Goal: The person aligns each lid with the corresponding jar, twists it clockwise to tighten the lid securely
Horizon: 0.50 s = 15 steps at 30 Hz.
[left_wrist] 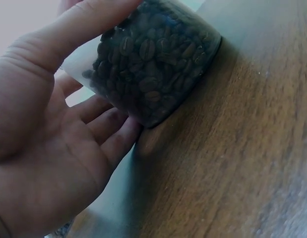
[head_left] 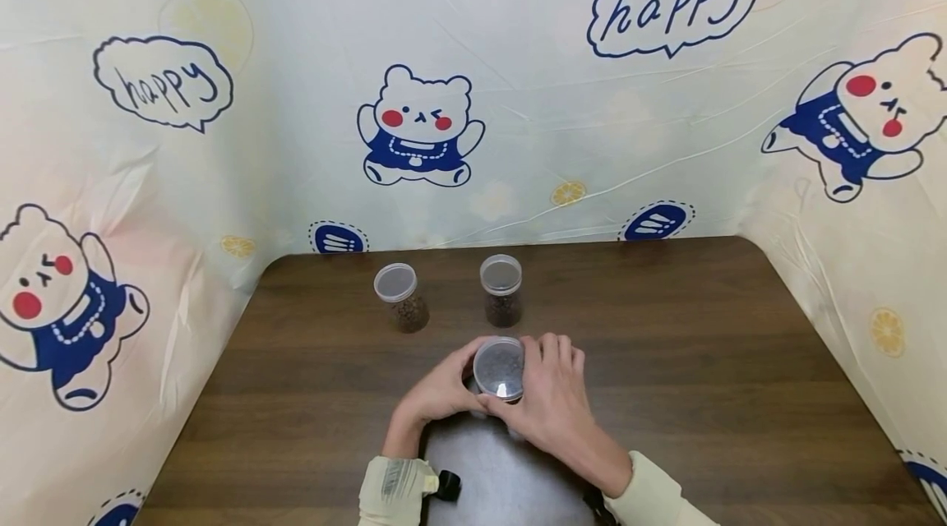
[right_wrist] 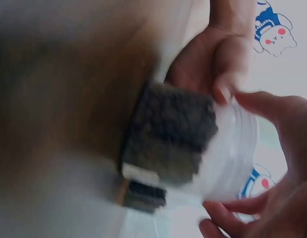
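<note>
A clear plastic jar of coffee beans stands on the table between both hands, its lid facing up. My left hand holds the jar's body, thumb on the near side and fingers round the far side. Roasted beans show through the wall in the left wrist view. From the other side, my right hand grips the jar at its lid, thumb in front and fingers bent over the rim. Beans fill the lower part, with clear space above them in the right wrist view.
Two similar lidded jars with dark beans stand farther back: one jar to the left, the other straight behind the held one. The brown wooden table meets a cloth backdrop printed with bears at its back and sides.
</note>
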Each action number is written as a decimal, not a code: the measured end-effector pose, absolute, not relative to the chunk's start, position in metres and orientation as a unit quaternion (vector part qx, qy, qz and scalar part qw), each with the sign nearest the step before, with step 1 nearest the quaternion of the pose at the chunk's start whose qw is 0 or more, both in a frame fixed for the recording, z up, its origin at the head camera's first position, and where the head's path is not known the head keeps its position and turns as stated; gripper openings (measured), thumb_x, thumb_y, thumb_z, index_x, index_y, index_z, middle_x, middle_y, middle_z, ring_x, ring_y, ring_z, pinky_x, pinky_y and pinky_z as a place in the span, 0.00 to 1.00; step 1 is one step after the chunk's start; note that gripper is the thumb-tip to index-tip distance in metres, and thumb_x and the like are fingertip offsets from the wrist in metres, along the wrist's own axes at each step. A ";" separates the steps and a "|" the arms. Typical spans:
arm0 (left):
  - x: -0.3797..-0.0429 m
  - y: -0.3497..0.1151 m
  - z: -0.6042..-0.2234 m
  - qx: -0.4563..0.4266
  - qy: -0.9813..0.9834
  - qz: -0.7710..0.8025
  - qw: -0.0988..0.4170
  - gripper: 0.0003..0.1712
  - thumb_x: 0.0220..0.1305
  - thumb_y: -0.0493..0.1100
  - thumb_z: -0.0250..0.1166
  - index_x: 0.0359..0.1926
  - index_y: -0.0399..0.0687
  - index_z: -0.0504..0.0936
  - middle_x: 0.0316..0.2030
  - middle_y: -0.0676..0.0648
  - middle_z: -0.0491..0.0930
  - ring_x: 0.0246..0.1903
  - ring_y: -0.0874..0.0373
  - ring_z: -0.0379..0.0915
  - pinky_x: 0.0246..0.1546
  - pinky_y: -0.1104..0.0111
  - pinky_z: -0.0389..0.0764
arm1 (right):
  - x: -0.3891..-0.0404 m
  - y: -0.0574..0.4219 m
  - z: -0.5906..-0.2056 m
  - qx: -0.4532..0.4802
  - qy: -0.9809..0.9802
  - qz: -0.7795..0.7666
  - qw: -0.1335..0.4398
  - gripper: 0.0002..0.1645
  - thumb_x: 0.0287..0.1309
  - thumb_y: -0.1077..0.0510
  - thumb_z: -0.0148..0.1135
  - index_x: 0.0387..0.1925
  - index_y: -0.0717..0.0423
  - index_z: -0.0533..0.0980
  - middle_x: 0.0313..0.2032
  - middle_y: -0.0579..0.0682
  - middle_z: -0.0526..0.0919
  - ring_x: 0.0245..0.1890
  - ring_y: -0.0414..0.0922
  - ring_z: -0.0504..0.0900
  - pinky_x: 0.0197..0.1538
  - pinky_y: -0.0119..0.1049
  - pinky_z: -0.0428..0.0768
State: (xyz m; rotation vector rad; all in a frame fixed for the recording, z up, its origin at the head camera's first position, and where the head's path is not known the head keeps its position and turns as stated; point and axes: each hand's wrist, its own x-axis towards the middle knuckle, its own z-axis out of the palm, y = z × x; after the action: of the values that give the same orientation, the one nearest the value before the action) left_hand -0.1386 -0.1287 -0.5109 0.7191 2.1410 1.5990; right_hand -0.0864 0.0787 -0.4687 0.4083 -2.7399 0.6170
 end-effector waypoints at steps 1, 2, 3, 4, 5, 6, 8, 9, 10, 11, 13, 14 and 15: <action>-0.139 -0.129 -0.511 0.255 0.762 0.565 0.187 0.52 0.49 0.37 0.84 0.75 0.52 0.69 0.67 0.43 0.78 0.63 0.52 0.73 0.66 0.74 0.70 | -0.088 0.081 -0.467 0.154 -0.952 0.231 0.130 0.58 0.36 0.28 0.84 0.59 0.64 0.76 0.46 0.56 0.76 0.49 0.54 0.70 0.50 0.48 0.68; -0.139 -0.129 -0.510 0.252 0.765 0.562 0.190 0.53 0.50 0.39 0.84 0.75 0.53 0.69 0.67 0.44 0.77 0.64 0.52 0.73 0.67 0.74 0.70 | -0.090 0.084 -0.465 0.168 -0.947 0.254 0.104 0.58 0.38 0.31 0.85 0.62 0.65 0.75 0.49 0.57 0.76 0.52 0.54 0.70 0.53 0.49 0.69; -0.139 -0.129 -0.510 0.250 0.765 0.561 0.194 0.53 0.51 0.39 0.85 0.75 0.54 0.68 0.68 0.45 0.77 0.65 0.51 0.73 0.67 0.73 0.70 | -0.092 0.088 -0.464 0.182 -0.940 0.277 0.077 0.59 0.40 0.34 0.85 0.65 0.64 0.74 0.53 0.57 0.76 0.55 0.55 0.69 0.55 0.50 0.69; -0.139 -0.128 -0.509 0.247 0.766 0.559 0.198 0.53 0.51 0.40 0.85 0.76 0.56 0.68 0.69 0.46 0.76 0.66 0.52 0.72 0.68 0.73 0.70 | -0.095 0.091 -0.462 0.195 -0.932 0.300 0.051 0.59 0.41 0.36 0.86 0.68 0.64 0.72 0.56 0.56 0.75 0.58 0.55 0.68 0.58 0.51 0.70; -0.138 -0.128 -0.509 0.243 0.768 0.557 0.202 0.53 0.52 0.41 0.85 0.76 0.57 0.68 0.69 0.47 0.76 0.66 0.52 0.72 0.68 0.72 0.70 | -0.098 0.095 -0.461 0.207 -0.924 0.320 0.030 0.59 0.43 0.38 0.86 0.71 0.63 0.71 0.59 0.56 0.75 0.61 0.55 0.66 0.60 0.51 0.70; -0.138 -0.128 -0.508 0.240 0.768 0.557 0.206 0.53 0.51 0.41 0.85 0.76 0.58 0.67 0.70 0.48 0.76 0.67 0.52 0.72 0.68 0.71 0.70 | -0.101 0.098 -0.461 0.216 -0.917 0.336 0.012 0.59 0.44 0.40 0.86 0.72 0.61 0.70 0.61 0.55 0.74 0.63 0.54 0.65 0.62 0.52 0.69; -0.137 -0.127 -0.508 0.236 0.771 0.553 0.210 0.53 0.52 0.42 0.85 0.76 0.61 0.67 0.70 0.49 0.75 0.67 0.53 0.72 0.69 0.69 0.71 | -0.105 0.102 -0.462 0.232 -0.908 0.349 0.006 0.58 0.44 0.41 0.86 0.73 0.59 0.71 0.61 0.53 0.74 0.65 0.54 0.64 0.62 0.52 0.70; -0.137 -0.127 -0.508 0.235 0.770 0.554 0.211 0.54 0.52 0.42 0.85 0.76 0.61 0.67 0.70 0.49 0.75 0.67 0.53 0.72 0.69 0.69 0.71 | -0.106 0.103 -0.463 0.240 -0.906 0.349 0.012 0.58 0.43 0.40 0.86 0.72 0.58 0.72 0.60 0.52 0.75 0.65 0.53 0.64 0.62 0.52 0.70; -0.137 -0.127 -0.508 0.235 0.772 0.552 0.210 0.54 0.51 0.43 0.85 0.76 0.61 0.67 0.70 0.49 0.75 0.67 0.54 0.72 0.69 0.69 0.71 | -0.107 0.103 -0.464 0.242 -0.905 0.349 0.019 0.57 0.42 0.40 0.86 0.71 0.57 0.73 0.59 0.51 0.75 0.64 0.52 0.64 0.61 0.50 0.69; -0.137 -0.127 -0.508 0.235 0.774 0.550 0.208 0.54 0.52 0.43 0.85 0.76 0.60 0.67 0.70 0.49 0.75 0.67 0.54 0.72 0.69 0.69 0.71 | -0.107 0.103 -0.464 0.241 -0.904 0.351 0.025 0.57 0.40 0.39 0.87 0.70 0.56 0.74 0.58 0.50 0.76 0.63 0.52 0.64 0.60 0.49 0.69; -0.137 -0.127 -0.509 0.239 0.775 0.548 0.204 0.53 0.53 0.43 0.84 0.77 0.59 0.67 0.70 0.48 0.75 0.66 0.54 0.72 0.69 0.69 0.71 | -0.107 0.101 -0.466 0.232 -0.906 0.352 0.040 0.56 0.37 0.38 0.88 0.68 0.55 0.76 0.54 0.49 0.76 0.60 0.50 0.65 0.58 0.46 0.67; -0.137 -0.128 -0.509 0.239 0.775 0.549 0.201 0.53 0.53 0.43 0.84 0.76 0.59 0.67 0.70 0.48 0.75 0.66 0.54 0.72 0.68 0.70 0.71 | -0.107 0.100 -0.467 0.225 -0.907 0.353 0.049 0.56 0.36 0.37 0.88 0.67 0.56 0.77 0.52 0.49 0.77 0.59 0.49 0.65 0.57 0.45 0.66; -0.137 -0.128 -0.510 0.242 0.775 0.549 0.198 0.53 0.53 0.42 0.84 0.77 0.58 0.67 0.70 0.47 0.75 0.66 0.53 0.72 0.68 0.70 0.71 | -0.106 0.097 -0.468 0.216 -0.909 0.352 0.061 0.56 0.34 0.37 0.88 0.65 0.56 0.78 0.50 0.50 0.77 0.57 0.49 0.66 0.57 0.44 0.65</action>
State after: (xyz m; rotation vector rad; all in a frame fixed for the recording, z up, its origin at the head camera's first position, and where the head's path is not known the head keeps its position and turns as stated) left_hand -0.1372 -0.1278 -0.5099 0.6785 2.1698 1.5359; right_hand -0.1058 0.0974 -0.4682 0.6527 -2.7500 1.0635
